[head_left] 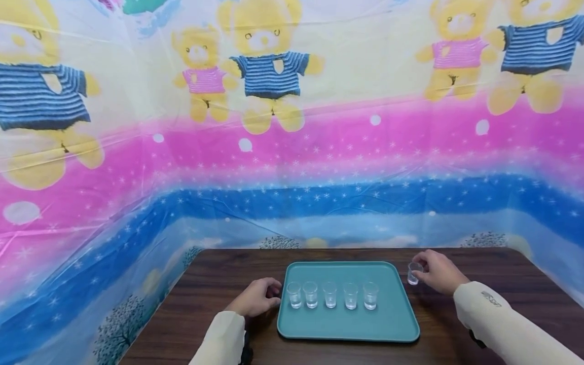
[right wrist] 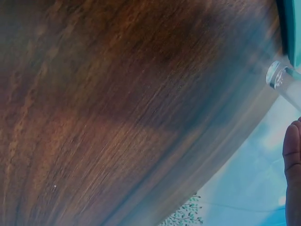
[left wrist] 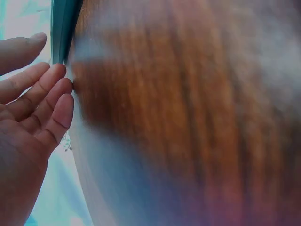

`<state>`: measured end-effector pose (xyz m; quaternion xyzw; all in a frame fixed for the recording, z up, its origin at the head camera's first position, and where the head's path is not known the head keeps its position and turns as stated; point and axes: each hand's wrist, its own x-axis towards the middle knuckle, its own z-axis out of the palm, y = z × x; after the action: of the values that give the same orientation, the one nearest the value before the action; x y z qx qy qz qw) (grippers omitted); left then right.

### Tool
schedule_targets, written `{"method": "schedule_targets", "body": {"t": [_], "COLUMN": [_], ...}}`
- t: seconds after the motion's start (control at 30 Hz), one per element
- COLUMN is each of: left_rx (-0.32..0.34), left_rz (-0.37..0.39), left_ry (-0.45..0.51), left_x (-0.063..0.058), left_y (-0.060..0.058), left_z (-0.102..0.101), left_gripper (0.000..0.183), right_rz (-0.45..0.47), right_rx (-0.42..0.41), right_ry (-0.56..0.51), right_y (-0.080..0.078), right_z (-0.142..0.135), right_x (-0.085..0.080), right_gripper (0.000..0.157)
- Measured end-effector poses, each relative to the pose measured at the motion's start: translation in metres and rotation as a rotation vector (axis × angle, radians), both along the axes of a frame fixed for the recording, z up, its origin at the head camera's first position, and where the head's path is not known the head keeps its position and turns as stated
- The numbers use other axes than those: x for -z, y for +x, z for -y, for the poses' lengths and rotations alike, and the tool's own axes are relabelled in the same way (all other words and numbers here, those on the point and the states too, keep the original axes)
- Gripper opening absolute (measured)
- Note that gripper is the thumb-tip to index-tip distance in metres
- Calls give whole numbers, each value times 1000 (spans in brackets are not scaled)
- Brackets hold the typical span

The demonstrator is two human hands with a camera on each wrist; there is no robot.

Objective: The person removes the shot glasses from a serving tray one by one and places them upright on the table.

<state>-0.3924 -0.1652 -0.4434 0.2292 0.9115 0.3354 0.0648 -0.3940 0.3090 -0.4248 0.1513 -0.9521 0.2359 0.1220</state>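
Observation:
My right hand (head_left: 440, 272) pinches a small clear shot glass (head_left: 413, 278) between thumb and fingers, just off the tray's right edge. In the right wrist view, the thick base of this shot glass (right wrist: 274, 74) points towards the table, and only part of the hand (right wrist: 292, 155) shows. On the teal tray (head_left: 349, 327) several similar shot glasses (head_left: 330, 295) stand upright in a row. Beside the tray's left edge is my left hand (head_left: 257, 298), its fingers loosely bent around nothing. The left wrist view shows the left palm (left wrist: 21, 122) close to the tray's edge (left wrist: 63, 30).
A dark wood-grain table (head_left: 219, 268) carries the tray. Behind it and along both sides hangs a printed cloth (head_left: 337, 152) with teddy bears and pink and blue bands. Table surface (head_left: 497, 271) extends to the right of the right hand.

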Motion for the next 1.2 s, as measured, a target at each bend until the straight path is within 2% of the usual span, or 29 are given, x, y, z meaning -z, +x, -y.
{"method": "schedule_targets", "body": {"t": [0.2,0.53,0.63,0.73,0.8,0.9,1.07,1.2], "left_rx": [4,20,21,17,15,14,10,6], "left_rz": [27,19,21,21,24,27,29,28], "left_ry": [-11,-29,-31,-34,-35,-40,-51,-53], "left_x": [-3,-4,-3,-4,-5,-5,-4,-2], "left_y": [0,-1,-1,0,1,1,-1,-2], "left_z": [-1,-2,-1,-1,-2,-3,-3,-4], "left_gripper": [31,29,30,31,31,31,29,30], "right_rz": [14,52,-1,-101,-151,-163,-76,-12], "right_rx": [-3,57,63,57,31,-51,-174,-230], "right_ry": [18,27,37,27,-1,-33,-11,-6], "right_y": [-5,-8,-9,-8,-3,6,20,24], "right_z": [1,4,6,9,14,28,55,68], "right_x": [1,0,0,1,0,-2,-3,-1], "right_gripper": [27,29,32,34,33,31,33,34]}}
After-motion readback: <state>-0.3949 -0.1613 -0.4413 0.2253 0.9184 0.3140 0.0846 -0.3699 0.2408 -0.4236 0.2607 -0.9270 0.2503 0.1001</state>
